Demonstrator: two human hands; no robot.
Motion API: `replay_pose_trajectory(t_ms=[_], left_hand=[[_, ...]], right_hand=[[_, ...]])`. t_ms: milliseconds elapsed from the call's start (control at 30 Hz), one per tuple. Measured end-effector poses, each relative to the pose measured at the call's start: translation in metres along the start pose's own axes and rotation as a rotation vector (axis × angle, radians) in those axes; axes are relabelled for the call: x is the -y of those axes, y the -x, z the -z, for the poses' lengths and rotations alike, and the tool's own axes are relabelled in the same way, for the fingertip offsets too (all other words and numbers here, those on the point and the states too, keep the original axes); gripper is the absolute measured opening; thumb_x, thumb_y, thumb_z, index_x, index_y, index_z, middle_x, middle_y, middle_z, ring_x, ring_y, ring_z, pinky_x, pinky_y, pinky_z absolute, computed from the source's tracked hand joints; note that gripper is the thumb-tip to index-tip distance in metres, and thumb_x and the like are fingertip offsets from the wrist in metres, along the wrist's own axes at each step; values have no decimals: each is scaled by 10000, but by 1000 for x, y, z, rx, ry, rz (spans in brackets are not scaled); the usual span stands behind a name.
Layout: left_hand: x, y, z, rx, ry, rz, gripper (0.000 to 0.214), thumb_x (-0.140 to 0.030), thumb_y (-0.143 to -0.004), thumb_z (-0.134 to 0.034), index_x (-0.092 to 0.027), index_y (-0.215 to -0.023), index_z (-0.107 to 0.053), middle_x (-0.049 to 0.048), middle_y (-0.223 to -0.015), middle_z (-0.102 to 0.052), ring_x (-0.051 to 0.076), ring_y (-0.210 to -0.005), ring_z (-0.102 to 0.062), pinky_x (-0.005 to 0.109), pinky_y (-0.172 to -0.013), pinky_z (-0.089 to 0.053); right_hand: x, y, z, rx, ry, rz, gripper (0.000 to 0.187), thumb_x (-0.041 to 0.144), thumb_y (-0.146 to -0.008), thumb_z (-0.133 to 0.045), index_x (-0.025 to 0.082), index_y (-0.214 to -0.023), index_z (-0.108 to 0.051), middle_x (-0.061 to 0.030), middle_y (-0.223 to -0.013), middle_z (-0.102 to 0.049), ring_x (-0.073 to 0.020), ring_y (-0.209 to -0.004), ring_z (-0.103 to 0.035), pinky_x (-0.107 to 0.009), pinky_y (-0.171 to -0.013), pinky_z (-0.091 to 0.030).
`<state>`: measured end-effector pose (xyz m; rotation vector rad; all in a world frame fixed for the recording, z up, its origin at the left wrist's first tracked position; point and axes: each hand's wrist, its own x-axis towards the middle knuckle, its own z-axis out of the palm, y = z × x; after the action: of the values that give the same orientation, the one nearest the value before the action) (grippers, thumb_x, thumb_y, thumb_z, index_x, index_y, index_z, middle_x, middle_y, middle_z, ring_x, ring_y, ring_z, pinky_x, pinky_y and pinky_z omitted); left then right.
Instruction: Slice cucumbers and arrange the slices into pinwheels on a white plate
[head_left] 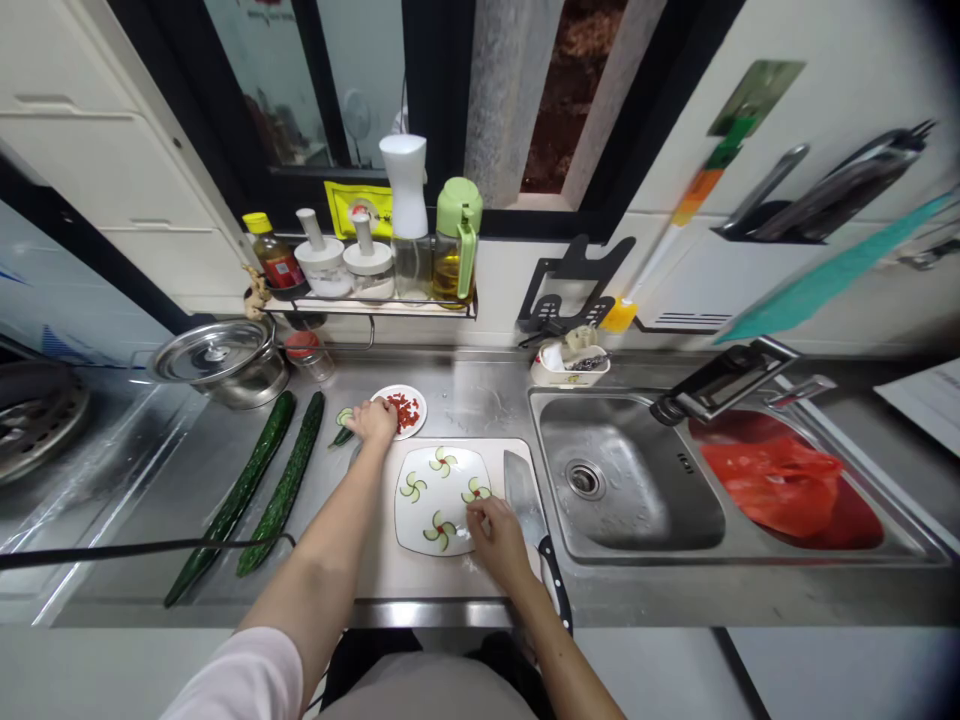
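Observation:
My left hand (373, 419) reaches to the small white dish of red bits (409, 410), its fingers curled at the dish's left rim; what they pinch is hidden. My right hand (495, 532) rests on the near right edge of the square white plate (420, 520), fingertips pressed together beside a cucumber pinwheel (475, 491). Several cucumber pinwheels with red centres lie on the plate. The plate sits on a white cutting board (420, 580). A cleaver (523, 492) lies on the board just right of my right hand.
Two whole cucumbers (259, 480) lie left of the board, cucumber offcuts (343, 425) beside the dish. A steel pot (217, 360) stands at the far left. The sink (622, 480) is to the right, a red bag (772, 480) in its second basin. Bottles fill the rear shelf (375, 300).

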<state>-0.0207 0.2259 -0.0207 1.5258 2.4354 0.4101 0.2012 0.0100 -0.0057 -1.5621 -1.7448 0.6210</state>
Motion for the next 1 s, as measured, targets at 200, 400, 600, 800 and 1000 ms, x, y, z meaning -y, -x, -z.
replay_pose_trajectory(t_ms=[200,400,600,800,1000], left_hand=[[3,1,6,-61,51,7,264,-326,-812,-485,-212,-895,-707,163,-1057,-661,345,-1040,-521,479,-852,-276],[13,15,19,-17,557,168,203,-332,-761,-568,-207,-863,-690,86,-938,-705,274,-962,-583,426,-884,-357],[17,47,25,45,863,182,237,-305,-781,-524,-155,-895,-667,73,-1007,-708,161,-881,-629,259,-772,-455],[26,101,30,194,1129,159,289,-383,-697,-615,-154,-862,-681,60,-912,-710,156,-818,-617,249,-719,-455],[37,151,29,339,1170,68,326,-450,-633,-670,-151,-761,-686,70,-819,-706,175,-802,-622,277,-735,-461]], right_hand=[[-2,2,-1,-4,-4,-10,131,231,-858,-497,211,-825,-622,-33,-744,-607,-186,-755,-562,-306,-713,-438],[-2,0,-2,-14,-5,-14,141,244,-865,-491,214,-811,-618,-28,-734,-599,-182,-761,-559,-298,-705,-434],[5,-8,-7,-8,-43,5,163,251,-874,-473,214,-795,-610,-31,-749,-604,-178,-757,-548,-292,-691,-427],[22,-33,-11,-23,-50,32,169,242,-870,-472,211,-793,-619,-28,-750,-601,-174,-766,-546,-287,-717,-420],[42,-48,-25,14,4,132,152,235,-880,-486,217,-852,-635,-33,-804,-607,-179,-825,-550,-295,-779,-421]])
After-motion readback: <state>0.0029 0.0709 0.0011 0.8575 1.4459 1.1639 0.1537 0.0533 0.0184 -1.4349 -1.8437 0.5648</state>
